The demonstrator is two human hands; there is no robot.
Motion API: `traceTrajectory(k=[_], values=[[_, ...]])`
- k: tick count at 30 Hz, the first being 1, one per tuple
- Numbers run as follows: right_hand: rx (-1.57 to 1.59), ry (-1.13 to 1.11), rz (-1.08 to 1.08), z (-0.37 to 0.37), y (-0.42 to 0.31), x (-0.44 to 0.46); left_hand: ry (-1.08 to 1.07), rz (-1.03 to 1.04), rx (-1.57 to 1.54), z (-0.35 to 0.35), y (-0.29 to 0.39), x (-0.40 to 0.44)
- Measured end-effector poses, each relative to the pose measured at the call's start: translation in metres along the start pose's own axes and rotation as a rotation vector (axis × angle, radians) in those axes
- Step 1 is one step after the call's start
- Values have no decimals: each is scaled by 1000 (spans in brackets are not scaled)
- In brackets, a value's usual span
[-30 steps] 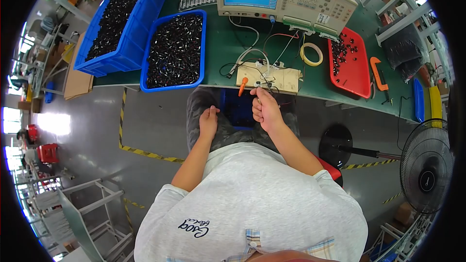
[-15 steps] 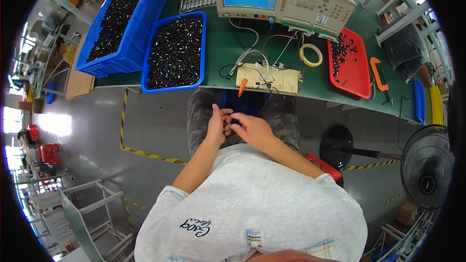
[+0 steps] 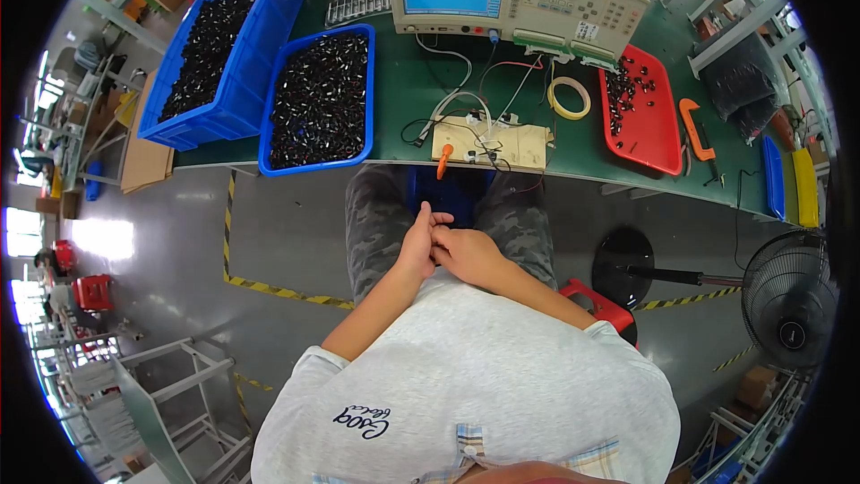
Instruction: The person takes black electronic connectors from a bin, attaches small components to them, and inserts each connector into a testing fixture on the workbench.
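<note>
My left hand (image 3: 419, 240) and my right hand (image 3: 468, 255) meet over my lap, in front of the bench edge. The left fingers curl toward the right hand, its thumb pointing up; whatever the left palm holds is hidden. My right fingers are tucked against the left palm, and nothing they hold can be made out. Beyond them, a pale board (image 3: 528, 145) with wires and small clips lies at the bench edge, an orange-handled part (image 3: 444, 154) at its left. Behind it stands a beige meter (image 3: 573, 2) with a lit blue screen.
A blue tray (image 3: 370, 116) and a deeper blue crate (image 3: 240, 90) hold small black parts. To the right are a tape roll (image 3: 585, 100), a red tray (image 3: 658, 139) with scattered parts and an orange tool (image 3: 695, 132). A fan (image 3: 788, 300) stands at the far right.
My right hand has come back from the wired board to my left hand. Both hands now press together, slightly lower. The view has shifted a little.
</note>
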State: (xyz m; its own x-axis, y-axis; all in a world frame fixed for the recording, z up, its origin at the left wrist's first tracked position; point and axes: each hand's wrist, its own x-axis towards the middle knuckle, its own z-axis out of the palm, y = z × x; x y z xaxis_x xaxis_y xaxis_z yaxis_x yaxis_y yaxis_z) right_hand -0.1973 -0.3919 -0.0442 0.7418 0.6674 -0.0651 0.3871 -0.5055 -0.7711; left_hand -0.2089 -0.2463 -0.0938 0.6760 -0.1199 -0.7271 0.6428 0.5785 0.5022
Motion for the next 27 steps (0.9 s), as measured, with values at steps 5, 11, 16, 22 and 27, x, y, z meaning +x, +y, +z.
traceTrajectory(k=[5, 11, 16, 22, 27], values=[[-27, -25, 12, -6, -5, -1, -4, -9, 70, -1, -3, 1], [-69, -72, 7, -8, -4, 3, 2, -11, 141, 5, 1, -8], [-56, -69, 34, -5, -6, 0, 9, -29, 128, 7, 2, -9], [-65, -26, 64, 0, -1, -2, -78, -40, 78, -1, 6, -8], [149, 107, 168, -16, -4, 0, -162, -80, 96, -6, 7, -11]])
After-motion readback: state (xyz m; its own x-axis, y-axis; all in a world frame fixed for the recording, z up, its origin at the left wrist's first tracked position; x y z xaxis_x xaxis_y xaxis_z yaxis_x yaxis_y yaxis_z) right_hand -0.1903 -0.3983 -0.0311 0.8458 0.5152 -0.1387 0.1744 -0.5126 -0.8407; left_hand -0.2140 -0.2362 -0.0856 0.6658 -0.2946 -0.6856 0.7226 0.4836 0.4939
